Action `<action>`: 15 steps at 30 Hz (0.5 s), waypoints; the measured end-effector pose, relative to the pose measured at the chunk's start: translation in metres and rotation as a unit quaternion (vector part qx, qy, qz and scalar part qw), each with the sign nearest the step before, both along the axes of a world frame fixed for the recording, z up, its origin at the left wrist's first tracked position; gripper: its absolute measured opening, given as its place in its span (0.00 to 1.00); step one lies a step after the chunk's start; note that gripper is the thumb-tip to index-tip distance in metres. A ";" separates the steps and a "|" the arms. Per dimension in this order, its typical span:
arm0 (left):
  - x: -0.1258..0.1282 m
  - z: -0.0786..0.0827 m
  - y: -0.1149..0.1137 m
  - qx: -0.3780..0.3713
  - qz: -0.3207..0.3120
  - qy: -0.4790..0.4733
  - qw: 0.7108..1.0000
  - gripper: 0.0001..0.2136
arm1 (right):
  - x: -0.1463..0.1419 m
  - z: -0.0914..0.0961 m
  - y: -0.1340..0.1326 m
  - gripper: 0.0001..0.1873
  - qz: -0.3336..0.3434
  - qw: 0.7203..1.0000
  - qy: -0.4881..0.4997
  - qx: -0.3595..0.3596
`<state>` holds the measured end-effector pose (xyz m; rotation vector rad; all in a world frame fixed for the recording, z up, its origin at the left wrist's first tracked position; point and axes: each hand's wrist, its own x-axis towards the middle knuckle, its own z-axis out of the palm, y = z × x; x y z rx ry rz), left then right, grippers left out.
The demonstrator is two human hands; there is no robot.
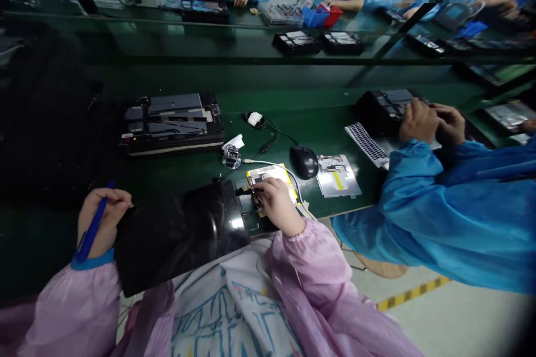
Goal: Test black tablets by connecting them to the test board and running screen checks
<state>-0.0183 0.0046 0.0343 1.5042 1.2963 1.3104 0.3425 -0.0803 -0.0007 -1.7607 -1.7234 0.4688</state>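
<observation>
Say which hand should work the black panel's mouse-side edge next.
Likely the right hand: it's beside that edge; the left hand, holding a blue tool, is at the opposite end.

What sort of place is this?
Probably an electronics assembly or repair workshop: a green workbench holds a stack of what look like opened devices, and several people wear similar blue smocks.

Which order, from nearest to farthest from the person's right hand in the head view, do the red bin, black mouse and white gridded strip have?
1. Black mouse: just ahead and right of the right hand.
2. White gridded strip: farther right, past the mouse.
3. Red bin: far ahead, near the view's top.
</observation>
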 end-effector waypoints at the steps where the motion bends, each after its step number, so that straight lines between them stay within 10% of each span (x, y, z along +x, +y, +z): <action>1: -0.002 0.004 -0.005 0.014 0.017 0.003 1.000 0.19 | 0.003 0.005 0.000 0.20 0.038 0.999 0.032 0.012; 6: -0.011 0.024 -0.029 0.128 0.057 0.032 0.990 0.17 | 0.008 0.030 -0.006 0.14 0.080 0.979 0.167 0.080; 15: -0.025 0.048 -0.064 0.237 -0.045 -0.018 0.970 0.14 | -0.021 0.060 -0.032 0.08 0.251 0.950 0.130 0.136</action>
